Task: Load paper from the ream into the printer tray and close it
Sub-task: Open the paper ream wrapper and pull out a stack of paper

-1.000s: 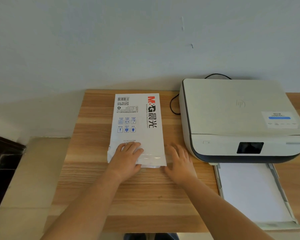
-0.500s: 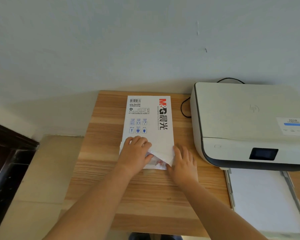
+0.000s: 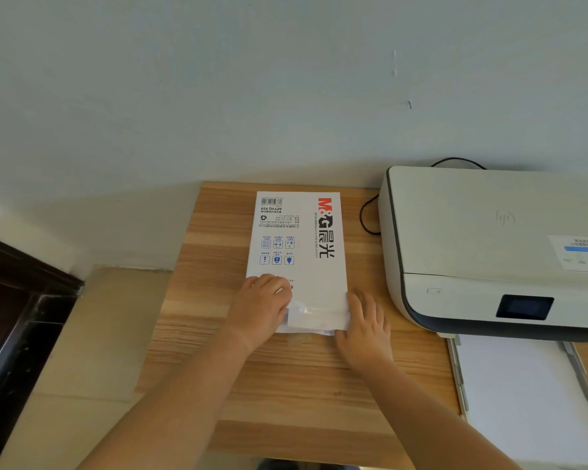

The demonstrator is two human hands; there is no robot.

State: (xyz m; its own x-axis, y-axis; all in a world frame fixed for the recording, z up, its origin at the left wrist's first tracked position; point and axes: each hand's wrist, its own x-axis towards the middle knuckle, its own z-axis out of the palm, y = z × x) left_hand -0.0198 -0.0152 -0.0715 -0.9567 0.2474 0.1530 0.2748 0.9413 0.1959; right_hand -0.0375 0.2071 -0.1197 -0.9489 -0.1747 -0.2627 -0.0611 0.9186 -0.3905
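Ream point(image 3: 299, 252) sits mid-frame on the tabletop point(image 3: 218, 334), left of the printer point(image 3: 482, 252). My left hand point(image 3: 258, 310) has its grip pinching the wrapper flap at the near end; right hand point(image 3: 364, 327) rests flat, released, beside it. Tray point(image 3: 523, 395) is pulled out lower right.

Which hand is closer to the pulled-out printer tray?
The right hand. It rests at the ream's near right corner, beside the tray. The left hand sits on the ream's near left end, farther away.
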